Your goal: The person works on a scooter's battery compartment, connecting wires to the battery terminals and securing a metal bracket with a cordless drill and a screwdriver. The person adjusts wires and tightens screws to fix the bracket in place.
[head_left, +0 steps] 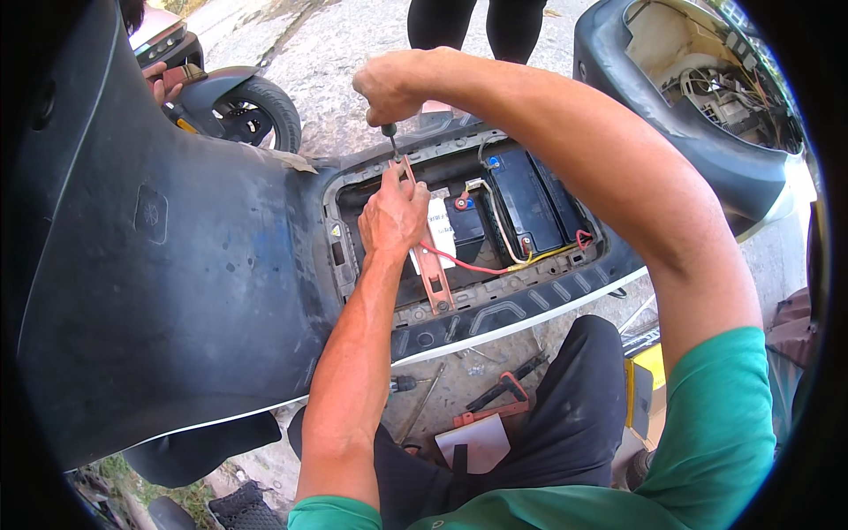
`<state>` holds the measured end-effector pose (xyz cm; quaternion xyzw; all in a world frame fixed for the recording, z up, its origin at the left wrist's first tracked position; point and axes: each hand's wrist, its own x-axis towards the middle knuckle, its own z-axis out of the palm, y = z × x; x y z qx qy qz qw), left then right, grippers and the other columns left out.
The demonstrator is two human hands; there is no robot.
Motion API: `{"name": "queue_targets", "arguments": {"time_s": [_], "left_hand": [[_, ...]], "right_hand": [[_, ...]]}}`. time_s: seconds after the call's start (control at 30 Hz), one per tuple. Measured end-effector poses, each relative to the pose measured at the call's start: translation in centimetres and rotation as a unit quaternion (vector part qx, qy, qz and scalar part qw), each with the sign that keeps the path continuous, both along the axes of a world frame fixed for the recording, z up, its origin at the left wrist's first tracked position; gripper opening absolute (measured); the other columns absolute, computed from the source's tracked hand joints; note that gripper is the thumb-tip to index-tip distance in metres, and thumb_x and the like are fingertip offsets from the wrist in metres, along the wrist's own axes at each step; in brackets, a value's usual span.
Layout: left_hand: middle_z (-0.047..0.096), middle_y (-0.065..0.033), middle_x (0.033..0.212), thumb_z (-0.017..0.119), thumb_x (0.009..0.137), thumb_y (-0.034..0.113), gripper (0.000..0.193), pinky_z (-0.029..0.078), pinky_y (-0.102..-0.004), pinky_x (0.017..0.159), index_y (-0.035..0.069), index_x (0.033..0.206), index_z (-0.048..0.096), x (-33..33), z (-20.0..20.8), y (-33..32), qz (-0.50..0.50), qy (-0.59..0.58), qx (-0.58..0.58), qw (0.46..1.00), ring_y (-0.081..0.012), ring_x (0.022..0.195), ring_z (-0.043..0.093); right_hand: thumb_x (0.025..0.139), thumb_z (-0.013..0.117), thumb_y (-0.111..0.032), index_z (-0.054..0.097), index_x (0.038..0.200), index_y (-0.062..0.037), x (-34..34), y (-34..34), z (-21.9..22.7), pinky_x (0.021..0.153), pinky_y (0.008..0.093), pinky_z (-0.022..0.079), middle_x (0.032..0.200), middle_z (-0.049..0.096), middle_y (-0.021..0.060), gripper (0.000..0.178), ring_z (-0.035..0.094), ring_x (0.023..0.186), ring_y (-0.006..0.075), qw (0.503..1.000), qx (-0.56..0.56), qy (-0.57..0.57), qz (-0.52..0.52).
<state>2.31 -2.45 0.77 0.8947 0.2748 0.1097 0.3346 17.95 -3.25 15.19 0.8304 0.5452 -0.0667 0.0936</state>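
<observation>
My right hand [393,87] is closed around the handle of a screwdriver [393,138]. Its shaft points down at the far end of a reddish metal strap [431,274]. My left hand [393,212] grips that strap close to the screwdriver tip, fingers curled over it. The strap lies across an open battery compartment [343,199] in the footboard of a scooter. Black batteries [527,199] fill the compartment's right part. A red wire [468,266] runs from under the strap toward them, and a white paper label [441,231] shows beside my fingers.
The scooter's dark front panel [177,265] rises at left, its opened seat end [698,106] at right. Tools and a red bracket [495,408] lie on the ground by my legs. Another person's legs stand beyond; a hand [159,84] shows near a wheel [265,110].
</observation>
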Motion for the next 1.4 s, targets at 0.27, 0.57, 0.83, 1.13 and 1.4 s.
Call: {"name": "queue_targets", "arguments": {"time_s": [0.27,0.57,0.83,1.13,1.4], "left_hand": [[0.074,-0.0209,0.112,0.063,0.093,0.039,0.052,0.052,-0.0526,0.096,0.011,0.136,0.059,0.1,-0.1,0.0,0.005,0.006,0.009,1.0,-0.0429,0.109,0.069],[0.074,-0.0229,0.111,0.062,0.093,0.039,0.051,0.052,-0.0534,0.096,0.013,0.136,0.06,-0.2,-0.1,0.4,0.01,0.01,0.011,1.0,-0.0444,0.108,0.068],[0.072,-0.0237,0.117,0.062,0.092,0.043,0.054,0.05,-0.0524,0.099,0.014,0.138,0.06,-0.1,-0.1,0.4,0.002,0.007,-0.004,1.0,-0.0445,0.113,0.067],[0.071,-0.028,0.118,0.057,0.092,0.045,0.073,0.05,-0.0529,0.1,0.007,0.153,0.043,0.5,-0.2,0.6,-0.015,0.053,0.018,0.998,-0.0463,0.114,0.066],[0.07,-0.0293,0.118,0.057,0.093,0.043,0.075,0.049,-0.0538,0.101,0.004,0.154,0.04,0.7,-0.1,0.7,-0.019,0.056,0.023,0.998,-0.0469,0.114,0.066]], "right_hand": [[0.091,0.07,-0.026,0.072,0.107,0.0038,-1.0,-1.0,0.1,0.085,0.0477,0.057,0.098,0.075,0.0247,0.034,0.073,0.095,0.0398,0.997,0.046,-0.015,0.061],[0.092,0.07,-0.031,0.074,0.106,-0.0005,-2.0,-1.3,0.9,0.082,0.0476,0.058,0.098,0.075,0.0224,0.034,0.074,0.094,0.0387,0.996,0.044,-0.041,0.066],[0.084,0.073,-0.023,0.072,0.106,-0.0008,-1.5,-2.4,0.3,0.084,0.0464,0.057,0.098,0.075,0.0216,0.031,0.073,0.095,0.0382,0.996,0.042,-0.033,0.073],[0.084,0.075,-0.022,0.071,0.105,-0.0003,-0.7,-3.6,0.3,0.086,0.0471,0.056,0.097,0.074,0.0223,0.031,0.072,0.095,0.0381,0.994,0.075,0.018,0.076],[0.086,0.076,-0.025,0.072,0.104,0.0026,-0.2,-3.1,0.2,0.082,0.0465,0.057,0.094,0.074,0.023,0.033,0.073,0.09,0.0386,0.995,0.069,0.004,0.07]]}}
